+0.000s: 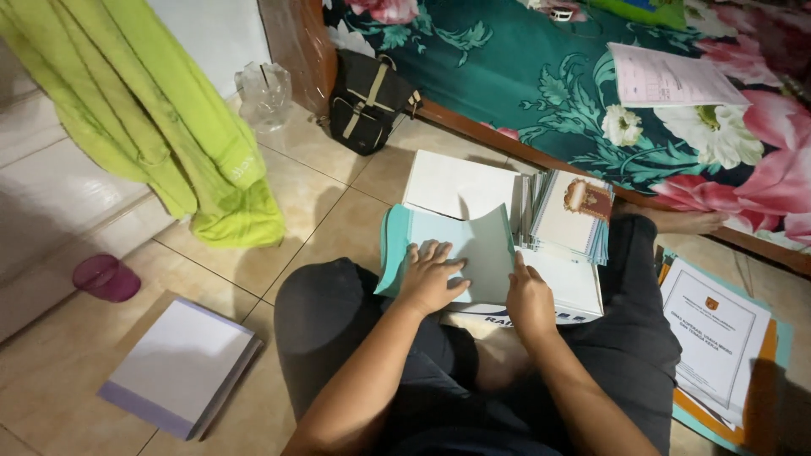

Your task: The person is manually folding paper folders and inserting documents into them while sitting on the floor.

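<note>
Fingers (422, 253) of the left hand (431, 279) lie spread flat on a teal folder (481, 249) across the seated person's lap, while the right hand (530, 300), fingers together, presses its right edge beside stacked booklets (570, 215).

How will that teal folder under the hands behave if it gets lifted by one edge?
Probably floppy: the teal folder already bows upward where the right hand pushes it. Likely light, being thin card. The left hand flattens it, so it may spring open when released.
</note>
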